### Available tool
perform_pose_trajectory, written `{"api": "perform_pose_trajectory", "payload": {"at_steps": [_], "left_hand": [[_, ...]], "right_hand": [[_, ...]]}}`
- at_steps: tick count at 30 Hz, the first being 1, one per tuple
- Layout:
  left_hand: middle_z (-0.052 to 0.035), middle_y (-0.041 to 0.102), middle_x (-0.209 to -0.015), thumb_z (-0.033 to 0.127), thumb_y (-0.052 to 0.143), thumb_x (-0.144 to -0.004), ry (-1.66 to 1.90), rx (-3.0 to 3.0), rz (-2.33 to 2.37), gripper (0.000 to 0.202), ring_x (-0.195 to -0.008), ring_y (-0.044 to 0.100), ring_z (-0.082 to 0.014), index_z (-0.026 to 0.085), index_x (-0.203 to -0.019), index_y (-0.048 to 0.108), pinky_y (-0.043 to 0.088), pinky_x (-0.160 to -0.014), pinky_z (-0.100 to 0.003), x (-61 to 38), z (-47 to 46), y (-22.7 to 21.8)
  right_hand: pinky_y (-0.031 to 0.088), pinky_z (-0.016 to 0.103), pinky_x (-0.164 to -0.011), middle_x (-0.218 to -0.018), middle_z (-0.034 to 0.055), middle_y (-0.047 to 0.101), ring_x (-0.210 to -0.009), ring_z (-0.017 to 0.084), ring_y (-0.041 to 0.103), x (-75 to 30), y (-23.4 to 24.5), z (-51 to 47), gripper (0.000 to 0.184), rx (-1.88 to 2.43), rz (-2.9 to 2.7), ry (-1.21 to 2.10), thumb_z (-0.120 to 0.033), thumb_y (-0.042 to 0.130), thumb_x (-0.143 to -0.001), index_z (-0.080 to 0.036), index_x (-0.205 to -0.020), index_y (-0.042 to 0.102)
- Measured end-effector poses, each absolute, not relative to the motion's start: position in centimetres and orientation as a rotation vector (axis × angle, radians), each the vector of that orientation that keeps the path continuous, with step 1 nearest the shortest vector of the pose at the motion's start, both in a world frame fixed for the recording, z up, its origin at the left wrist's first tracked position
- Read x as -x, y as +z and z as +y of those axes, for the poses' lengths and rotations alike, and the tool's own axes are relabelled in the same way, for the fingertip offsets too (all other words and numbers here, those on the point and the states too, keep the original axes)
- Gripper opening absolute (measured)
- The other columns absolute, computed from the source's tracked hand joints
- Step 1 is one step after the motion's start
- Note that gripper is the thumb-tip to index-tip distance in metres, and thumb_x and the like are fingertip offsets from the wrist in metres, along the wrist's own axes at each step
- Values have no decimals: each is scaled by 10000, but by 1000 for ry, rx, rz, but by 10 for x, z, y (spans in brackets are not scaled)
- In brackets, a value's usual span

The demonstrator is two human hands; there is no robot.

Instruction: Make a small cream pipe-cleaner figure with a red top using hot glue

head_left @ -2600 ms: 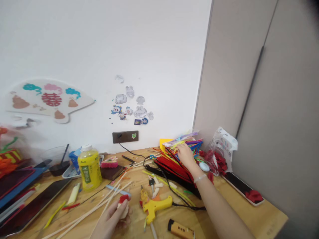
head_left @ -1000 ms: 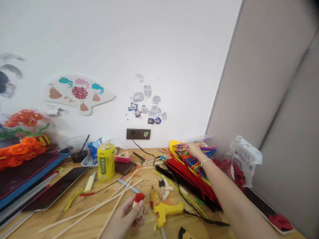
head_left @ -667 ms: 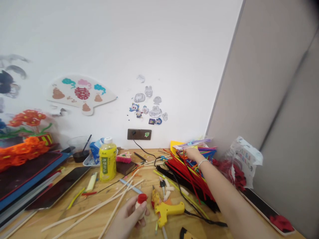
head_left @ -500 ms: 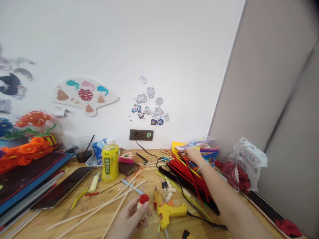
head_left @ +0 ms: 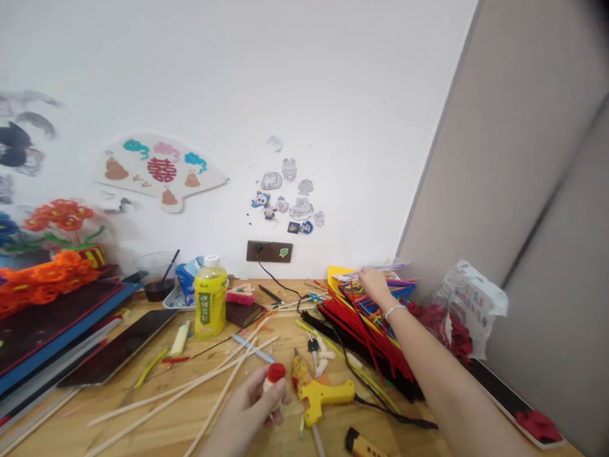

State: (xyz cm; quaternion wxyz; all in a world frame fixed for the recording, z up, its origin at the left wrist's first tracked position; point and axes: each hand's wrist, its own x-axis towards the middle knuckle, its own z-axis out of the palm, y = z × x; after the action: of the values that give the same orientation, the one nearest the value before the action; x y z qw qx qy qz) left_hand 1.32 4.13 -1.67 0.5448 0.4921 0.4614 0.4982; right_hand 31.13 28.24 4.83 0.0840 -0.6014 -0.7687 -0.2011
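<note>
In the lower middle, my left hand (head_left: pixel 259 400) grips a small white thing with a red top (head_left: pixel 276 373), perhaps a little bottle, partly covered by the fingers. My right hand (head_left: pixel 375 287) reaches to the back right, over a heap of coloured pipe cleaners (head_left: pixel 356 324), mostly red and black in front. Its fingertips are among plastic packets at the top of the heap, so what they touch is hidden. Between the arms lies a yellow hot glue gun (head_left: pixel 323 397) with a black cord, nozzle pointing away from me.
Thin wooden sticks (head_left: pixel 204 381) cross the table at left, near a yellow drink bottle (head_left: pixel 210 301) and a dark tablet (head_left: pixel 118 346). Orange pipe-cleaner flowers (head_left: pixel 47 282) stand far left. A torn plastic bag (head_left: pixel 476 304) with red pieces is right; a yellow-black tool (head_left: pixel 364 443) lies in front.
My right hand has shifted slightly over the back of the heap. My left hand still holds the red-topped thing. The view has tilted a little, showing more of the yellow-black tool.
</note>
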Motion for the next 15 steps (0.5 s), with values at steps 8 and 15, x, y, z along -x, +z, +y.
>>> {"api": "perform_pose_trajectory", "payload": {"at_steps": [8,15], "left_hand": [[22,638,-593,625,639,-593,1181,-1206,1084,466,-451,554,-111,183,-738,613,389,-447,-212,-12,39,-14],[25,645,-603,598,646,-611,1167,-1175,1050,426,-450,545,-105,186,-709,600,384,-439,-205,-12,43,-24]], "right_hand": [[502,391,-783,-1123,77,557,-935,196,584,-331,75,288,267,1926,-1883,-266,-284,515,-893,-153,-1126,526],[501,393,-786,-1131,79,553,-942,199,581,-355,127,292,273,1764,-1616,-92,-283,518,-892,-153,-1132,522]]}}
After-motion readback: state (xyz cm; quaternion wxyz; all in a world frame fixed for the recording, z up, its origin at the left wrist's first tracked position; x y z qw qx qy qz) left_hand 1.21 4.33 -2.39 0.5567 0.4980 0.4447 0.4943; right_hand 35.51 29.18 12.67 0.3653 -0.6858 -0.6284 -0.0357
